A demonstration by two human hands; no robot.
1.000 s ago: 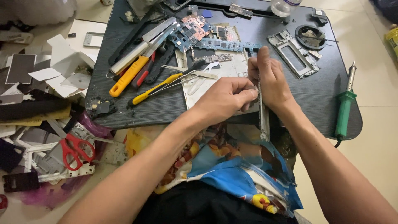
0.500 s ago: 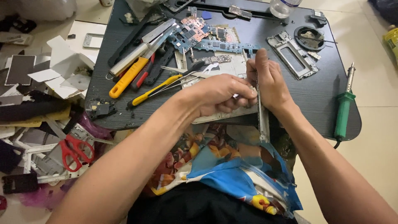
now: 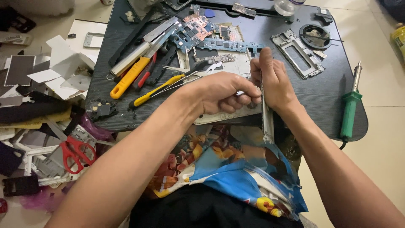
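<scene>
The left hand's fingers [image 3: 249, 93] are curled in and pressed together around something small and pale that barely shows between them, too hidden to name; the right hand's fingers [image 3: 265, 63] are pinched on the upper part of a thin metal frame [image 3: 265, 116], a long narrow silvery strip seen edge-on, standing nearly upright over the near edge of the bench [image 3: 329, 97] and reaching down toward the lap, its lower end ragged; the left hand [image 3: 223, 93] sits knuckles-up, just beside and touching the frame from the left, its forearm coming in from the lower left; the right hand [image 3: 274, 82] stands with the index finger pointing up along the strip, wrist bent, forearm running off to the lower right; beneath both hands lies a flat white panel [image 3: 223, 115] at the bench edge; farther out lie blue circuit boards [image 3: 223, 44], a yellow-handled tool [image 3: 154, 93], an orange-handled tool [image 3: 126, 80] and a green-handled soldering iron [image 3: 349, 112] near the right rim; red scissors [image 3: 74, 152] lie on the floor to the left.
</scene>
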